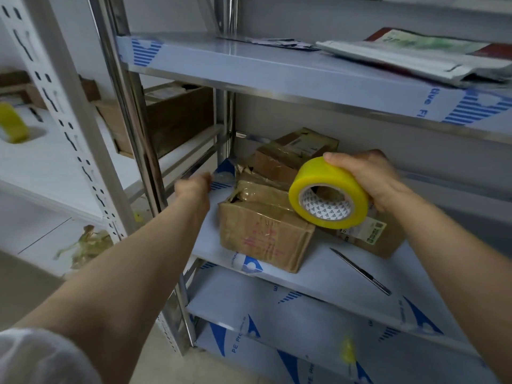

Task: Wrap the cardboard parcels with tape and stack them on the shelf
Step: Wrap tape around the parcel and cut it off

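Fingers (380,206) and thumb of the right hand (371,178) are curled round a yellow tape roll (329,195). It is held tilted above the middle shelf (318,275), with its open core turned toward the camera. The roll is held just over the parcels and overlaps the right parcel (376,239), which bears a white and green label. The left hand (194,187) is stretched to the shelf's left edge, apart from the cardboard. It is blurred, so whether its fingers are spread or closed cannot be told.

Three parcels are counted with certainty on the shelf: the front parcel (266,236) with red print, the rear parcel (296,153) by the back wall, and the right parcel. Crumpled taped cardboard lies between the front and rear parcels; whether it is a fourth cannot be told. All are grouped close together between the two hands.

Two tape rolls are counted: the held one and a second roll (12,123) on the white rack (41,162) at far left. One slim dark tool (360,271) lies on the shelf in front of the right parcel. One stack of papers (415,56) is laid on the upper shelf (249,67). One open box (177,117) is seen on the neighbouring rack.
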